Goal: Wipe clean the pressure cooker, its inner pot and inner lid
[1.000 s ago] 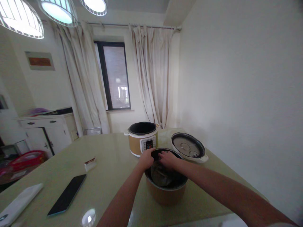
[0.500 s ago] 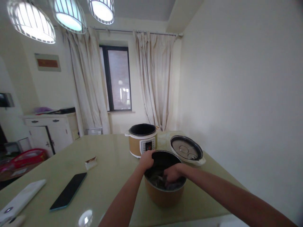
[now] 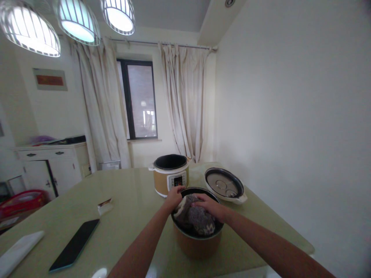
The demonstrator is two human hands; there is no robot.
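Note:
An inner cooker pot [image 3: 197,247] with a dark inside and tan outside stands on the table in front of me. My left hand [image 3: 175,197] is closed on its rim at the far left side. Inside the pot's mouth, my right hand [image 3: 211,205] grips a bunched grey patterned cloth [image 3: 199,221], with its fingertips partly buried in the folds. Just behind the pot sits the electric pressure cooker body [image 3: 162,182], tan and white with a control panel. The cooker lid [image 3: 225,183] lies underside up to the right.
On the left of the pale green table [image 3: 130,193] lie a dark phone [image 3: 74,244], a white flat object [image 3: 21,249] and a small white packet [image 3: 104,207]. Pendant lamps [image 3: 118,17] hang above. A wall [image 3: 284,135] runs along the right.
My right hand has risen from deep in the pot to near its rim, and the grey cloth now shows clearly. My left hand stays on the rim. The view has shifted slightly.

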